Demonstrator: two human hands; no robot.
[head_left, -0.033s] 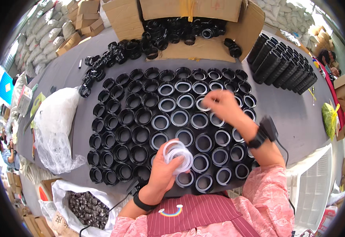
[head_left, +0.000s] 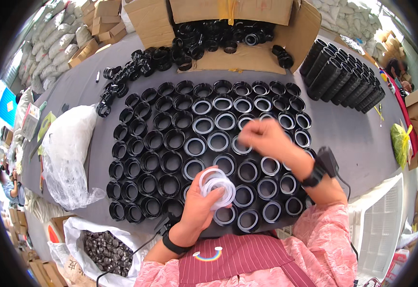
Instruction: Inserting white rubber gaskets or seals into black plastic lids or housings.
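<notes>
My left hand holds a small bunch of thin translucent white rings, with the thumb pressed over them. Under both hands stand rows of short black round collars on the grey table. Those in the middle and right rows mostly have a pale ring at the top, while the left rows show plain black rims. My right hand is over the collars right of the middle, its fingers bent together and slightly blurred. Whether a ring is between those fingertips is hidden.
A cardboard box spills loose black collars at the back. Stacked black tubes stand back right. A clear plastic bag of white contents lies left. Below it, an open white sack holds dark pieces. A white crate is lower right.
My right hand has shifted slightly left and nearer to me, over the collars. My left hand stays nearly where it was with its white rings.
</notes>
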